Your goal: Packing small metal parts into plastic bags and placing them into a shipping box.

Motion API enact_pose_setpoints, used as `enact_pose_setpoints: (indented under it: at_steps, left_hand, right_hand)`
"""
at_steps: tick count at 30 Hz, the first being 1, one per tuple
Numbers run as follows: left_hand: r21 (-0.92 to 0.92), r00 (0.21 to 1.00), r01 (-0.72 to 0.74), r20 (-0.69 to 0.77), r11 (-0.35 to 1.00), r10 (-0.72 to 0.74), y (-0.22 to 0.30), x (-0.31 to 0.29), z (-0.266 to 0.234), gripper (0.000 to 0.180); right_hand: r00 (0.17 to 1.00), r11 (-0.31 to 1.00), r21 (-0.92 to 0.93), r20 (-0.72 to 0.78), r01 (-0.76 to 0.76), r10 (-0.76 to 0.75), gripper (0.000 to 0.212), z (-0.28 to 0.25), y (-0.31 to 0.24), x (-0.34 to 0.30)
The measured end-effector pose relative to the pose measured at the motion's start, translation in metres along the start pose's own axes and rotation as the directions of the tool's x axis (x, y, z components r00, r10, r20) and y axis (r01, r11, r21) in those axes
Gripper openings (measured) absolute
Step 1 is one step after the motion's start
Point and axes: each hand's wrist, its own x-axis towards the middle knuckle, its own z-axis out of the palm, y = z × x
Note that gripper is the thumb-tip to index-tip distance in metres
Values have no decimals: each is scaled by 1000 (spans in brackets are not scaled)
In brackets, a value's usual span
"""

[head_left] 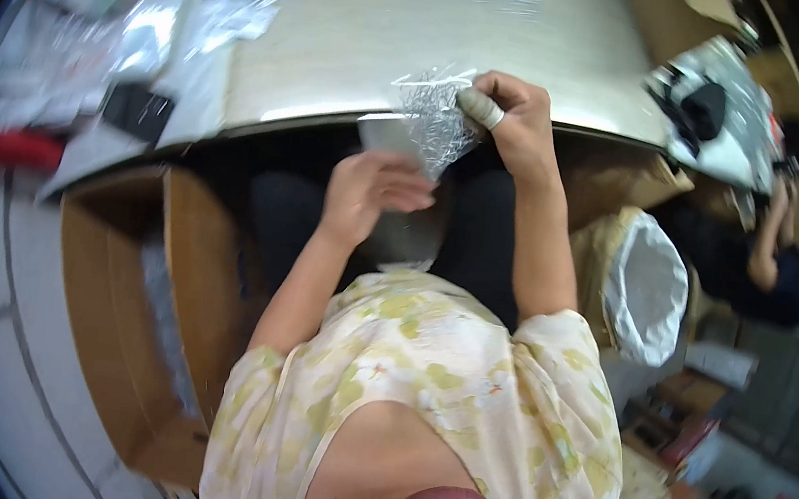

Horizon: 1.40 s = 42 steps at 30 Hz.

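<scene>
My right hand (pixel 512 123) pinches the top of a clear, crinkled plastic bag (pixel 434 118) just in front of the table edge; a pale cover sits on one of its fingers. My left hand (pixel 371 195) is below it, fingers curled around a flat pale piece (pixel 384 134) that reaches up into the bag's lower end. Both hands are held over my lap, close to the edge of the light worktable (pixel 365 53).
An open cardboard box (pixel 123 314) stands on the floor at my left. A basket lined with a white bag (pixel 642 287) is at my right. More clear bags (pixel 208 17) and a red object (pixel 19 149) lie on the table's left. Another person (pixel 787 260) sits at the far right.
</scene>
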Motion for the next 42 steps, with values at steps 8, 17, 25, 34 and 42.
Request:
enact_pose_setpoints:
  at_steps: [8,17,25,34,42]
  left_hand:
    - [60,971,216,-114,975,-208,-31,3,-2,30]
    - [74,950,253,-205,964,-234,-29,11,2,26]
    - [253,961,79,-277,964,-6,-33,6,5,18]
    - [956,441,289,-94,-42,892,103,-38,-85,37]
    - [834,696,490,-198,-254,691,131,3,-139,51]
  right_hand:
    - [965,979,-179,-259,-92,44,16,-170,69,-5]
    - [828,376,-837,-504,-397,-247,21,-307,107,41]
    - [743,325,-802,-591,-501,-315,23,-360,116,40]
    - [965,718,-682,-69,140,-254,36,-126,96,156]
    - [966,471,-875,-211,-116,-153,45,-142,181,287]
